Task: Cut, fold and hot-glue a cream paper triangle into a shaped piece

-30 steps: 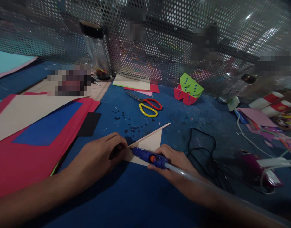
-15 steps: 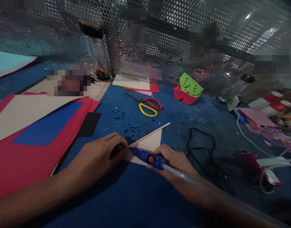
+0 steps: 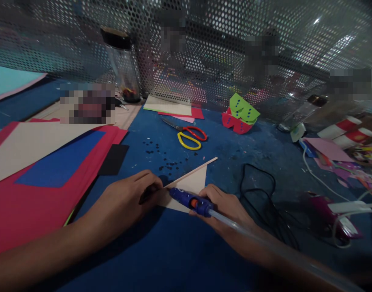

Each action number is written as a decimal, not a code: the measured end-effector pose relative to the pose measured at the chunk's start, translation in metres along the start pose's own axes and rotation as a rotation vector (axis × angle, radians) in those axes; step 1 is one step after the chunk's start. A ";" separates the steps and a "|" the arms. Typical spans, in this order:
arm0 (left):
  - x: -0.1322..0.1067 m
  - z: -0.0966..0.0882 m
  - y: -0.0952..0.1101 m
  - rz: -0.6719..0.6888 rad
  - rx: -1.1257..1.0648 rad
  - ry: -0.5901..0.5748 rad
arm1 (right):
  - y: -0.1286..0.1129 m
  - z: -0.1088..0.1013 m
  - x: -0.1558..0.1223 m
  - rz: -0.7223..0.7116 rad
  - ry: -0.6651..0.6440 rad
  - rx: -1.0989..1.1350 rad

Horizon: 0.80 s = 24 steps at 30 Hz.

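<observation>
My right hand (image 3: pixel 227 207) is closed around a blue glue gun (image 3: pixel 190 200) with a clear glue stick poking out of its back, its nozzle resting on a folded beige paper triangle (image 3: pixel 192 182) on the blue table. My left hand (image 3: pixel 125 202) presses the triangle's left corner with its fingers curled and pinched on the paper. The paper's upper fold edge runs up to the right.
Red-and-yellow scissors (image 3: pixel 190 136) lie behind the triangle, with black paper dots scattered nearby. Red, blue and beige sheets (image 3: pixel 46 162) are stacked at left. A black cable (image 3: pixel 259 190) and a purple glue gun (image 3: pixel 328 215) lie at right. A perforated metal screen (image 3: pixel 204 52) closes the back.
Almost nothing differs; the glue gun's nozzle has crept a touch to the right along the paper. My left hand has stayed put.
</observation>
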<state>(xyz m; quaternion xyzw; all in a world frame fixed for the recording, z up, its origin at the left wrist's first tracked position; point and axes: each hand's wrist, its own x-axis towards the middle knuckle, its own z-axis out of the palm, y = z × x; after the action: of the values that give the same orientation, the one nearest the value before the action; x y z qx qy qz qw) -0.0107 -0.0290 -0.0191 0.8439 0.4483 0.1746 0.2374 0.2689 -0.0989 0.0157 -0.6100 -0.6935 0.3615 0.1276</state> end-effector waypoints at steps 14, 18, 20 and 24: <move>-0.001 0.001 -0.002 -0.014 0.017 -0.001 | 0.001 -0.006 -0.002 0.009 0.040 0.007; -0.002 0.000 -0.003 -0.016 0.016 -0.004 | 0.003 -0.006 -0.002 0.013 0.065 0.002; -0.002 0.000 -0.002 -0.012 0.019 0.000 | 0.005 -0.006 -0.001 0.007 0.088 0.006; -0.001 -0.001 -0.001 -0.016 0.030 -0.003 | 0.010 -0.005 -0.001 -0.009 0.110 0.015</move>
<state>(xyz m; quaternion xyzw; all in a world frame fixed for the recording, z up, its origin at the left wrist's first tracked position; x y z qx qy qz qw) -0.0123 -0.0296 -0.0190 0.8441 0.4571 0.1649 0.2268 0.2792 -0.0983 0.0131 -0.6246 -0.6855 0.3322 0.1718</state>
